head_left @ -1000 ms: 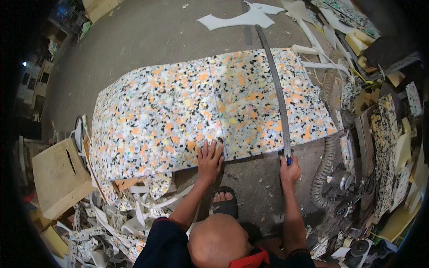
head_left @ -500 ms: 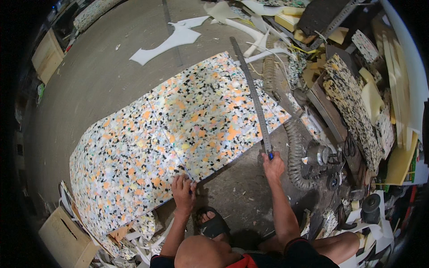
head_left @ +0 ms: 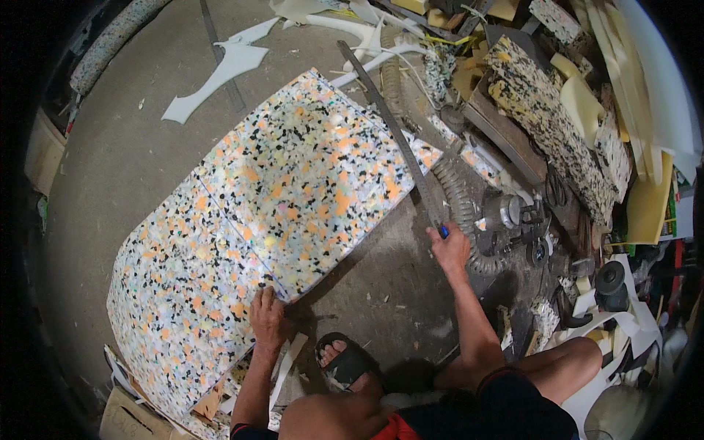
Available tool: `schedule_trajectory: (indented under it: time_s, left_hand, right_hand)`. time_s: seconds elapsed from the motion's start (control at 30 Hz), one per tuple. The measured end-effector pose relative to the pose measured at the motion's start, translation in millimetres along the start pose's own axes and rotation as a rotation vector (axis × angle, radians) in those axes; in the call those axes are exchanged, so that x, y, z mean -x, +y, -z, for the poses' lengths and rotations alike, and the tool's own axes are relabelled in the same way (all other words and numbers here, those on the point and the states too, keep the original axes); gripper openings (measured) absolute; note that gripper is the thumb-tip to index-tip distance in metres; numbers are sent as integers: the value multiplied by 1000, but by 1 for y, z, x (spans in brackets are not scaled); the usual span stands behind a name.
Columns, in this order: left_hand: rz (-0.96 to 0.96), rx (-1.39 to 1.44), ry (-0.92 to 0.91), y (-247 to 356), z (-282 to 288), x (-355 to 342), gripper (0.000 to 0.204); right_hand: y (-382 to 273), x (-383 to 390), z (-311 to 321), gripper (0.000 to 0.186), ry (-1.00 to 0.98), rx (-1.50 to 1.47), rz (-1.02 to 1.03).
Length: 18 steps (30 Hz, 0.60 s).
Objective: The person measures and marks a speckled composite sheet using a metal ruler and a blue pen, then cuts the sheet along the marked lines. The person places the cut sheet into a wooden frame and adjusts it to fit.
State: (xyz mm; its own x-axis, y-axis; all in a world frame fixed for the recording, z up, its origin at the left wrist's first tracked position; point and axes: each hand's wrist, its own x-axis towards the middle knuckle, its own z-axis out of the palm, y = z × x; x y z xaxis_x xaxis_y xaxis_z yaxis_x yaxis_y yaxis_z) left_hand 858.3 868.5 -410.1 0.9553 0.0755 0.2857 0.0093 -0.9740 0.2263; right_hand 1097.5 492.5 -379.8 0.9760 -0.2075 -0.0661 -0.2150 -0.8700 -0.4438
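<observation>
A large speckled foam sheet [head_left: 271, 161], white with orange and black flecks, spreads across the floor in front of me. A thin dark line crosses it from the far edge to the near edge. My left hand [head_left: 268, 320] is at the near edge by the end of that line, fingers curled over the foam; its thumb is hidden. My right hand [head_left: 450, 249] is closed round the near end of a long metal ruler [head_left: 396, 132], which slants over the sheet's right part. A small blue thing [head_left: 444, 232] shows at those fingers, its kind unclear.
White foam offcuts [head_left: 220, 70] and another flat metal bar [head_left: 213, 33] lie at the far left. To the right are a ribbed hose [head_left: 458, 191], a metal machine part [head_left: 513, 213] and stacked foam scraps [head_left: 557, 125]. My sandalled foot [head_left: 345, 359] is near the sheet.
The view has shifted, so the sheet and floor things appear further left. My left hand has stayed at the sheet's near edge. The ruler is still in my right hand, slanting over the right part.
</observation>
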Motion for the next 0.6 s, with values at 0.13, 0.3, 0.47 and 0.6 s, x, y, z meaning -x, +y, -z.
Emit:
schedule_trajectory:
  time_s: [0.13, 0.3, 0.47, 0.6]
  left_hand:
    - [-30, -78, -101, -4, 37, 6, 12]
    - [-98, -41, -257, 1, 53, 6, 17]
    - [49, 6, -336, 30, -4, 7, 15]
    - [113, 220, -99, 63, -11, -33, 21]
  right_hand:
    - [-2, 10, 23, 44, -50, -33, -54]
    - [34, 4, 45, 46, -50, 80, -33]
    - [48, -12, 34, 48, -40, 117, -25]
    - [45, -19, 5, 47, -72, 56, 12]
